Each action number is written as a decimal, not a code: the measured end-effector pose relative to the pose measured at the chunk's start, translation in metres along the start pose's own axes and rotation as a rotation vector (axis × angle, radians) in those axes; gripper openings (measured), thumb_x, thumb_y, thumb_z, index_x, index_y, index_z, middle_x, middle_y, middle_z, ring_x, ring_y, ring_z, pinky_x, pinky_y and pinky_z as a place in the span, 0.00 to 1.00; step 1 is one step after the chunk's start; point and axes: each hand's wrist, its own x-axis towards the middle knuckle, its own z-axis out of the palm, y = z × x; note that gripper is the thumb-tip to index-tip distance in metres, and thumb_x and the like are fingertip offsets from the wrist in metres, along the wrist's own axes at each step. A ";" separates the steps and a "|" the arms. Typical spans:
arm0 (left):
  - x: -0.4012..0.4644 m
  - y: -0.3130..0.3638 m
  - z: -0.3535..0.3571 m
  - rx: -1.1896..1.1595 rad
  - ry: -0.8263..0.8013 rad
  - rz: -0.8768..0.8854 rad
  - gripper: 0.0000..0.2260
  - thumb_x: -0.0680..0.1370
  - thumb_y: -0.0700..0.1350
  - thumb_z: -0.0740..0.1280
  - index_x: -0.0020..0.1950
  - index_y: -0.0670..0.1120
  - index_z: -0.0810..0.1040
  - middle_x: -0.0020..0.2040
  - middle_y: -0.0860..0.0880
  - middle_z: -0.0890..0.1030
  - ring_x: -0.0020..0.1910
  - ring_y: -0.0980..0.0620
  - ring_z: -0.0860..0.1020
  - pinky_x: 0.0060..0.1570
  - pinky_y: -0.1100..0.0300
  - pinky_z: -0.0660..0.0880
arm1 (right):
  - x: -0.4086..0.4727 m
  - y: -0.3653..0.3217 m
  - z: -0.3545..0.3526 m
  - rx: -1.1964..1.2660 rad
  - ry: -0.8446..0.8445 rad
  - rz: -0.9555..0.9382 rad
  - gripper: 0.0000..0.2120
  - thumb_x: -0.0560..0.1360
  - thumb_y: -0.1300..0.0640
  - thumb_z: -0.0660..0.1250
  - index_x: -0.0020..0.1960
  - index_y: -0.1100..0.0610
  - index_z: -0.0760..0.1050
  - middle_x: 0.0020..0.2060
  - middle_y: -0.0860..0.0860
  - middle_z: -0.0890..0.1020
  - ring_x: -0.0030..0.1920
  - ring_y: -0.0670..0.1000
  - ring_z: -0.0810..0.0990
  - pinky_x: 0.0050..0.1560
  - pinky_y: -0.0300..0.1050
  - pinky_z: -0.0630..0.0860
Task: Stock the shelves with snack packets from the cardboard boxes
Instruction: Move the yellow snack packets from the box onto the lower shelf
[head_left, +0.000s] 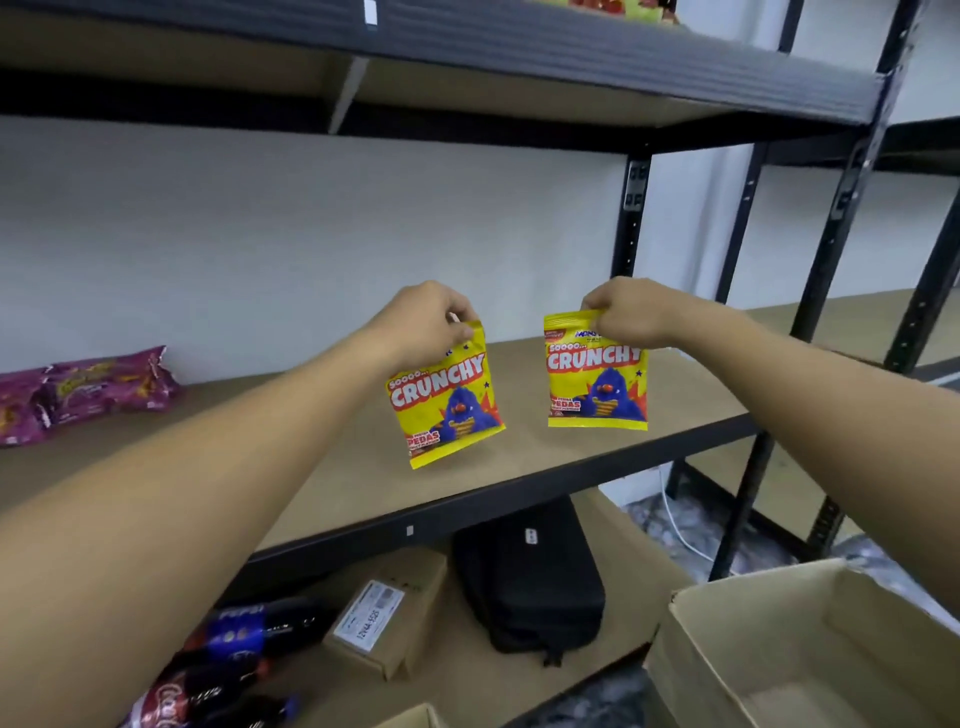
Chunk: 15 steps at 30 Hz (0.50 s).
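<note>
On the far left of the shelf (322, 457), purple packets (88, 395) lie flat near the wall, well apart from both hands. The left hand (423, 325) pinches the top edge of a yellow packet (447, 400), which hangs below the fingers with its long axis tilted, lower end swung toward the person; its bottom corner seems just above the board, though contact cannot be told. To its right, the right hand (626, 312) pinches the top seam of a second yellow packet (596, 371), which hangs nearly upright over the shelf. Both packets sit directly under their hands, so the likely next move is a short lowering. A cardboard box (810, 649) stands open at lower right, nearer the right arm.
</note>
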 end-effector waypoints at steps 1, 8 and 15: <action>0.005 0.000 0.003 0.013 -0.017 -0.015 0.07 0.81 0.46 0.66 0.56 0.48 0.82 0.53 0.48 0.82 0.49 0.50 0.79 0.45 0.59 0.73 | 0.003 0.004 0.001 0.015 -0.019 0.000 0.06 0.80 0.61 0.61 0.51 0.56 0.77 0.45 0.52 0.81 0.43 0.50 0.80 0.36 0.39 0.71; 0.025 -0.010 0.039 0.109 -0.052 -0.160 0.09 0.82 0.46 0.64 0.58 0.47 0.81 0.57 0.45 0.82 0.50 0.49 0.79 0.47 0.57 0.74 | 0.023 0.033 0.030 0.238 -0.109 0.017 0.06 0.80 0.62 0.61 0.52 0.59 0.77 0.45 0.55 0.83 0.45 0.53 0.82 0.43 0.44 0.77; 0.034 -0.022 0.069 0.168 0.019 -0.123 0.15 0.79 0.46 0.68 0.65 0.54 0.76 0.65 0.46 0.77 0.61 0.44 0.76 0.59 0.49 0.75 | 0.027 0.042 0.069 0.127 0.041 0.020 0.13 0.82 0.58 0.59 0.65 0.54 0.74 0.45 0.49 0.80 0.46 0.51 0.78 0.48 0.46 0.75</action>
